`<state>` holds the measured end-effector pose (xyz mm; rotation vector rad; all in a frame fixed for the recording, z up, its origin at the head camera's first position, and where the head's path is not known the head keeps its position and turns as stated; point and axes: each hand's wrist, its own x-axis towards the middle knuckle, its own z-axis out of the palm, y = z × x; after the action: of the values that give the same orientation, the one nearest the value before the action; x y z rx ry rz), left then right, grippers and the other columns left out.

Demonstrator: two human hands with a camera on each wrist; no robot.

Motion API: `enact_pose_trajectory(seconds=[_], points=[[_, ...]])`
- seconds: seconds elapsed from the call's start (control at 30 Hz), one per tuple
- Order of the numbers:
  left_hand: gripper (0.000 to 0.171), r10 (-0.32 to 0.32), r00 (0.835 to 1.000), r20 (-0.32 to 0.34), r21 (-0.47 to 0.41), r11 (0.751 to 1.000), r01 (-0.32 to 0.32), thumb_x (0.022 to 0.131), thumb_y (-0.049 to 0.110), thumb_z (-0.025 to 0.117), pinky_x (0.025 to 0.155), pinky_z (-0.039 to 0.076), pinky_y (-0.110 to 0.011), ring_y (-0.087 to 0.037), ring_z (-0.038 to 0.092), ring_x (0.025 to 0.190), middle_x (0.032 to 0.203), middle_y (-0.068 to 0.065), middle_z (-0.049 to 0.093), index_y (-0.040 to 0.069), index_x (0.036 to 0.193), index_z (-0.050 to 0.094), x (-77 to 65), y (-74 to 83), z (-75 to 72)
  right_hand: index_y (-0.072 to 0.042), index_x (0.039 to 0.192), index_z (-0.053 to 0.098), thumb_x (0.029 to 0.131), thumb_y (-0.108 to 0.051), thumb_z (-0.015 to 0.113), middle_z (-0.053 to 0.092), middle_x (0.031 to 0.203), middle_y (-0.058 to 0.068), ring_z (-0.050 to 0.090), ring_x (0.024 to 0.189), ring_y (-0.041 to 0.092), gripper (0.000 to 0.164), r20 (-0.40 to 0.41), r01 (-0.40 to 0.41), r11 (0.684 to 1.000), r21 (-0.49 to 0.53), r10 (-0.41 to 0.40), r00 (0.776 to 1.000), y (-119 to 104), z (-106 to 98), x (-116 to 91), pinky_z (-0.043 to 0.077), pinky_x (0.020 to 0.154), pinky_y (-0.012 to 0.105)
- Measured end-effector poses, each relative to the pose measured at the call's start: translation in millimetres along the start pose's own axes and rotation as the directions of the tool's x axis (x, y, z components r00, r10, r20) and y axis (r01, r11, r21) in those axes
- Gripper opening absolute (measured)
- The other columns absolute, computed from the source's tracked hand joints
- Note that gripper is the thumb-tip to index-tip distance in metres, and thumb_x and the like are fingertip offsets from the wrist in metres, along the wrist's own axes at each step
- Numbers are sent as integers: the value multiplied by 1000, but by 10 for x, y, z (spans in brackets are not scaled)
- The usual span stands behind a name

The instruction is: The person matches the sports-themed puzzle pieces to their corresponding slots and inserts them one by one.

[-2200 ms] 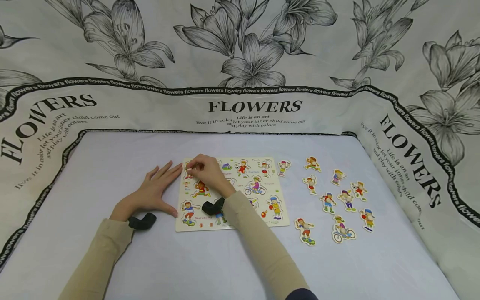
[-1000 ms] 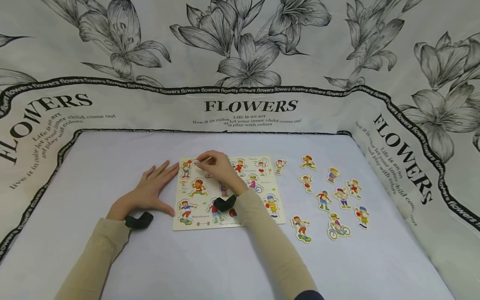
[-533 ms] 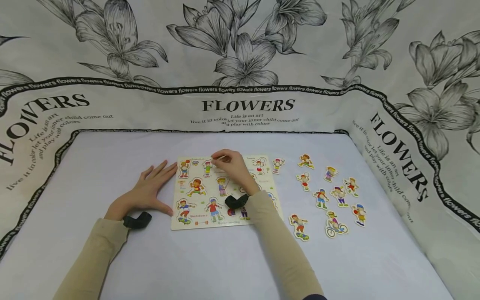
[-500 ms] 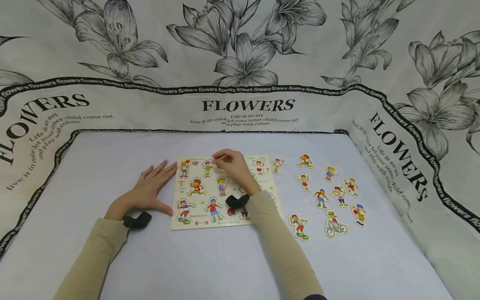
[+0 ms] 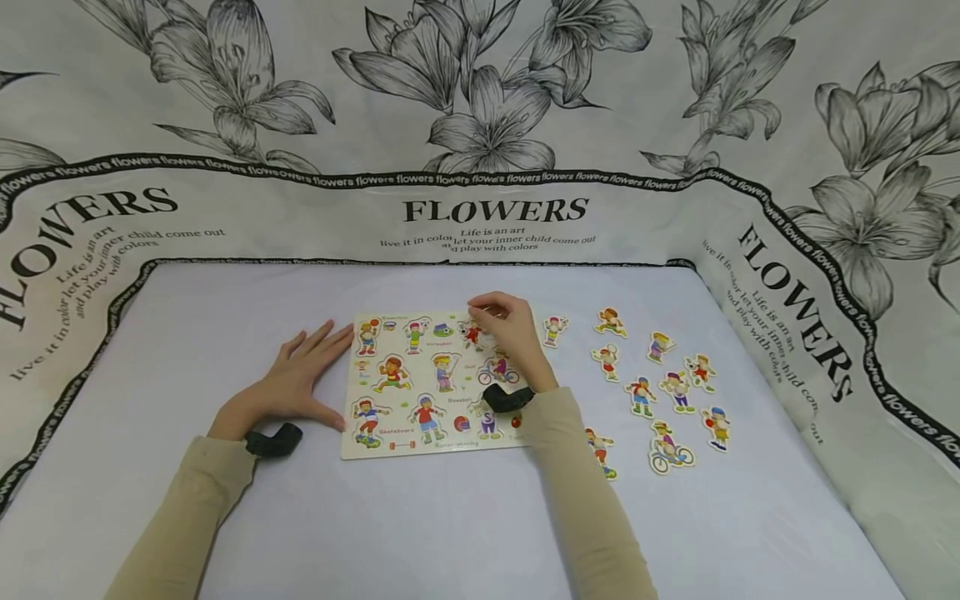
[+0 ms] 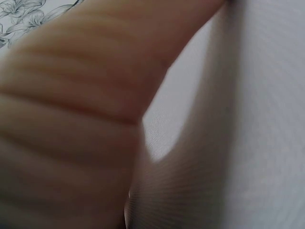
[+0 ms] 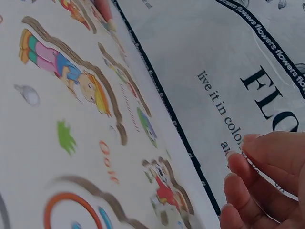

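Observation:
On the table lies a cream puzzle board (image 5: 405, 406) printed with children playing sports. My left hand (image 5: 298, 382) rests on the table at its left edge, fingers spread, fingertips touching or almost touching the board. The left wrist view shows mostly blurred skin (image 6: 71, 95). Over the board's upper right my right hand (image 5: 513, 333) hovers, thumb and fingers loosely curled, by the footballer figure (image 5: 472, 335). In the right wrist view, background lettering shows between the thumb and fingers (image 7: 264, 162); nothing held is visible. That view also shows the golfer figure (image 7: 71, 71) in its cut outline.
Several loose puzzle pieces lie right of the board, among them a cyclist (image 5: 670, 450), a table tennis player (image 5: 717, 429) and a runner (image 5: 611, 322). My right sleeve partly covers the skateboarder piece (image 5: 600, 450). Flower-printed cloth (image 5: 495, 225) rises behind the table.
My right hand has moved rightward along the board's top, from the basketball figure at upper left to the footballer, uncovering the volleyball and golf figures. The left hand stays put.

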<state>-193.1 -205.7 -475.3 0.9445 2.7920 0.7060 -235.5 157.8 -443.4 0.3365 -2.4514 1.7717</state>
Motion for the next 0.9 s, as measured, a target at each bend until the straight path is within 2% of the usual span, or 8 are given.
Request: enact_pose_trajectory(seconds=[0.13, 0.23, 0.4, 0.53, 0.67, 0.9], points=[[140, -1, 1000, 1, 0, 1000, 1, 54, 75, 81, 116, -2, -61, -34, -3, 152, 166, -7, 12, 9, 159, 17, -1, -3, -2, 1, 109, 73, 94, -22, 71, 70, 97, 12, 59, 82, 35, 27, -82, -14, 999, -32, 11, 997, 4, -177, 15, 43, 58, 26], [140, 0, 1000, 3, 4, 1000, 0, 55, 75, 81, 116, -2, -61, -34, -3, 152, 166, -8, 12, 9, 159, 17, -1, -1, -3, 2, 106, 73, 94, -18, 70, 70, 94, 17, 59, 77, 34, 24, -137, -6, 997, -82, -6, 991, -1, -324, 25, 43, 56, 23], [140, 1, 1000, 3, 2, 1000, -1, 55, 75, 81, 116, -2, -61, -34, -3, 152, 167, -7, 11, 8, 159, 17, 0, 1, -1, -2, 100, 75, 93, -14, 71, 71, 92, 15, 60, 76, 19, 15, -227, -37, 979, -199, -10, 974, 18, -571, 25, 46, 68, 25], [140, 1, 1000, 4, -4, 1000, -1, 55, 75, 81, 116, -2, -61, -34, -4, 152, 167, -7, 11, 8, 159, 17, -5, 0, 4, -2, 101, 75, 93, -15, 70, 71, 94, 15, 61, 76, 19, 16, -272, -110, 966, -235, 43, 961, 25, -738, -21, 47, 67, 24], [140, 5, 1000, 0, -1, 1000, -5, 55, 74, 82, 116, -3, -60, -34, -3, 152, 166, -8, 11, 8, 159, 17, -2, -1, -1, -2, 104, 74, 93, -15, 69, 70, 96, 15, 61, 73, 22, 18, -261, -206, 942, -266, 135, 956, 34, -857, -68, 46, 59, 21], [139, 8, 1000, -2, -10, 1000, -8, 55, 73, 83, 116, -2, -61, -35, -3, 151, 166, -9, 13, 6, 159, 18, -12, 10, -19, 1, 107, 72, 90, -12, 70, 68, 99, 15, 59, 77, 18, 21, -143, -292, 888, -355, 257, 956, 134, -978, -109, 47, 66, 27]])
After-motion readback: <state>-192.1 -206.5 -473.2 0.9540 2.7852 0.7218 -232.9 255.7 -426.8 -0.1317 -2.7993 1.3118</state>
